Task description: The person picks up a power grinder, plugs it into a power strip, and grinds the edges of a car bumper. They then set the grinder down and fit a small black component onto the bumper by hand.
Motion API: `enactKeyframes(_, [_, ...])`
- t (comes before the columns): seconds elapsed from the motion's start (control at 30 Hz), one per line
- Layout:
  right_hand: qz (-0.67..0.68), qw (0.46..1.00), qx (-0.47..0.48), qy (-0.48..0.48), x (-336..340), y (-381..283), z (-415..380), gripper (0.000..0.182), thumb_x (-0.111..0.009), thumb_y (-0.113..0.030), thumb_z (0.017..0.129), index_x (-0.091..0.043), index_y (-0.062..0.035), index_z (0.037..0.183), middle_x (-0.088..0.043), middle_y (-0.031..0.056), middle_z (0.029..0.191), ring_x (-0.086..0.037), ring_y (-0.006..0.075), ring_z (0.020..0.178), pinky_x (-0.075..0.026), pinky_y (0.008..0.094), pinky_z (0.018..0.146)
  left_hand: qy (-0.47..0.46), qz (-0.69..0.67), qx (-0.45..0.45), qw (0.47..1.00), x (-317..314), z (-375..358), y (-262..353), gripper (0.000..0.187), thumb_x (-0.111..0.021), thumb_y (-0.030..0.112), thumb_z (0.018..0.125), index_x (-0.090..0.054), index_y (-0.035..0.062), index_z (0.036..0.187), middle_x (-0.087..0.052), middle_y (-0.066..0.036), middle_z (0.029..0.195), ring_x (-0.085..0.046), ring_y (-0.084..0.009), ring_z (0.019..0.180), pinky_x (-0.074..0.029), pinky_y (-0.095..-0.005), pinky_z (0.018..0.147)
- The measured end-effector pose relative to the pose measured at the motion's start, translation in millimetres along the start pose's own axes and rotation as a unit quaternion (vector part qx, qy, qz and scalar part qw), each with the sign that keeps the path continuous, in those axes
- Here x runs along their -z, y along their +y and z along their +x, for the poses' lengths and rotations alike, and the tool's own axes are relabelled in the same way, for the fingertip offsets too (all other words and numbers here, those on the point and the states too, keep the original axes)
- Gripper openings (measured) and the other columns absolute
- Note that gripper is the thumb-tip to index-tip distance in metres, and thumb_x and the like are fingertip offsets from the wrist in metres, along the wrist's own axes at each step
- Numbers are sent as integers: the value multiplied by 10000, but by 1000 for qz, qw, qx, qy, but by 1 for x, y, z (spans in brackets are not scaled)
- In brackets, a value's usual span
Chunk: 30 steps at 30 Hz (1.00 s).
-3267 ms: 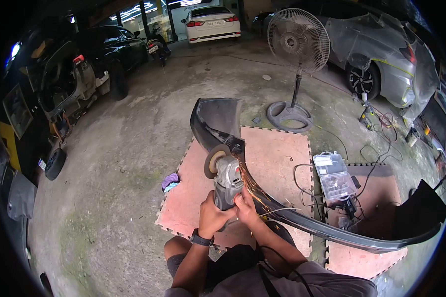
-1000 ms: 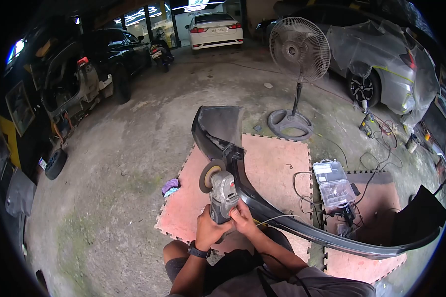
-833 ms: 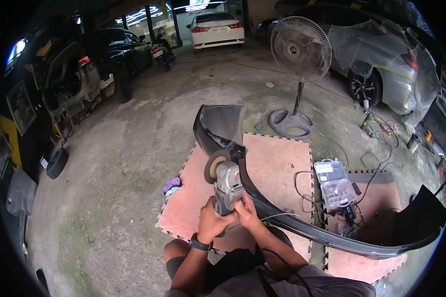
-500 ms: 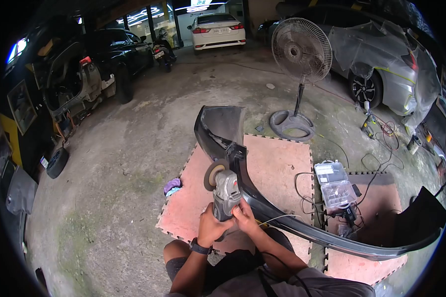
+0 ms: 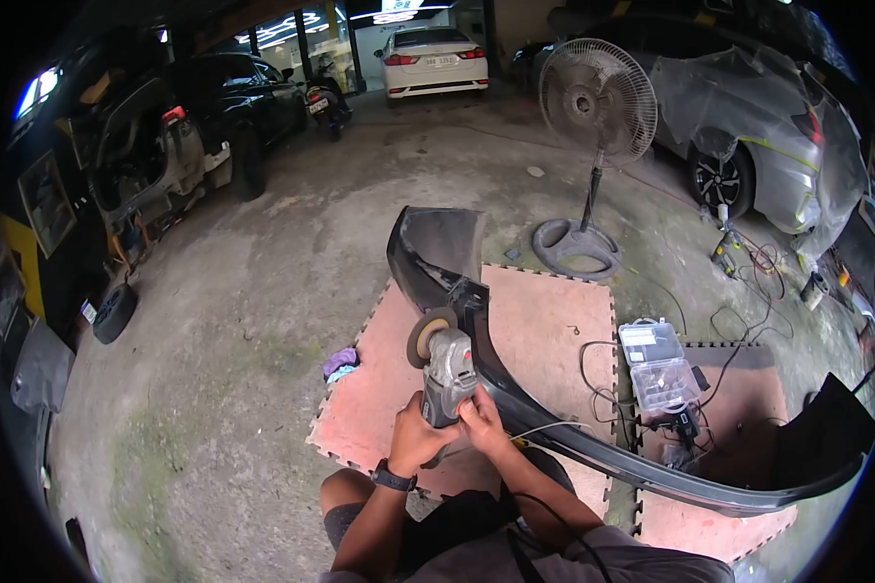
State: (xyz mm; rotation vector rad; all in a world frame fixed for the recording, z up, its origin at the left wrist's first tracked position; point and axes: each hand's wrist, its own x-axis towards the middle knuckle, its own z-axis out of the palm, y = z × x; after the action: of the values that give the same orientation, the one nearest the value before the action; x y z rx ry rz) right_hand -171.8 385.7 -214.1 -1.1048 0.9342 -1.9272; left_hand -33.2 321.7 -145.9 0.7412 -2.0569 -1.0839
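An angle grinder point(image 5: 448, 376) with a round tan-rimmed disc point(image 5: 431, 336) is held up in front of me, disc end pointing away. My left hand point(image 5: 418, 434) wraps round the lower part of its body from the left. On the other side, the fingers of my right hand point(image 5: 480, 420) close on the casing. Right behind and beside the tool lies a dark car bumper point(image 5: 530, 412), curving from the far end of the mats round to the right. The disc overlaps the bumper's near left edge in this view.
Pink foam mats point(image 5: 549, 321) lie under the bumper. An open clear parts case point(image 5: 663, 377) and cables sit at right. Ahead stands a pedestal fan point(image 5: 596, 102); a purple cloth point(image 5: 341, 364) lies left. Cars, including a plastic-draped grey car point(image 5: 783, 170), surround the floor.
The view has shifted slightly, so the surroundings appear a little to the right. Both hands keep their hold on the angle grinder, which has hardly moved.
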Motion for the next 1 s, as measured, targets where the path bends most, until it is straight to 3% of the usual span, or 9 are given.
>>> enactKeyframes(0.13, [-21,1000,-15,-5,6,18,-17,659,-612,-477,1000,-427,-29,1445,-578,56,1219,-533,136,1093,-432,304,963,-1,-5,8,1000,-1,-17,-5,574,-863,285,653,-598,-57,1030,-718,-236,912,-735,-391,875,-570,-428,753])
enactKeyframes(0.17, [-3,1000,20,3,1,17,-13,716,-612,-488,997,-394,-4,1478,-569,76,1283,-532,156,1148,-421,321,1005,-3,5,10,1000,1,-16,3,575,-863,293,655,-595,-58,1022,-716,-241,918,-731,-402,879,-568,-434,749])
enactKeyframes(0.3, [25,1000,-12,1,-2,-5,-8,847,-619,-548,979,-320,17,1535,-518,105,1398,-501,180,1268,-389,345,1081,-6,29,3,1000,4,-9,16,571,-861,299,658,-594,-59,1014,-711,-250,924,-726,-416,888,-569,-441,748])
enactKeyframes(0.43, [46,999,0,7,-12,-29,5,855,-619,-560,975,-321,15,1534,-521,103,1398,-500,184,1277,-389,350,1084,1,46,19,999,5,2,30,577,-855,284,651,-597,-66,1031,-714,-246,918,-730,-397,880,-571,-433,757])
enactKeyframes(0.5, [109,994,3,31,-17,-33,8,739,-672,-496,962,-415,-27,1472,-559,-4,1127,-518,101,990,-426,277,930,1,57,31,998,4,4,33,569,-851,246,647,-600,-70,1049,-718,-227,920,-739,-362,874,-572,-413,770])
enactKeyframes(0.57, [120,992,0,30,-18,-29,10,744,-675,-499,959,-417,-27,1472,-558,-6,1122,-517,100,989,-425,277,930,14,76,25,997,4,5,34,616,-850,354,656,-589,-68,1021,-709,-284,894,-712,-455,874,-569,-472,747])
enactKeyframes(0.63, [130,991,-1,28,-10,-16,10,748,-678,-502,956,-418,-26,1471,-556,-8,1116,-516,98,988,-424,276,929,13,81,27,996,6,2,30,613,-851,351,656,-588,-68,1018,-708,-283,895,-711,-455,873,-569,-472,747])
enactKeyframes(0.7, [69,996,-50,-7,4,4,-1,822,-645,-570,954,-386,-8,1495,-550,77,1338,-526,154,1192,-429,305,998,11,86,30,996,7,-4,27,611,-852,349,655,-586,-68,1015,-707,-282,895,-711,-455,872,-569,-473,747])
enactKeyframes(1.0, [58,998,-13,12,-16,-31,7,855,-646,-583,950,-367,6,1503,-554,69,1324,-525,146,1168,-429,295,978,-4,67,20,998,13,2,40,631,-861,359,646,-580,-67,1017,-708,-272,906,-714,-443,876,-567,-469,751])
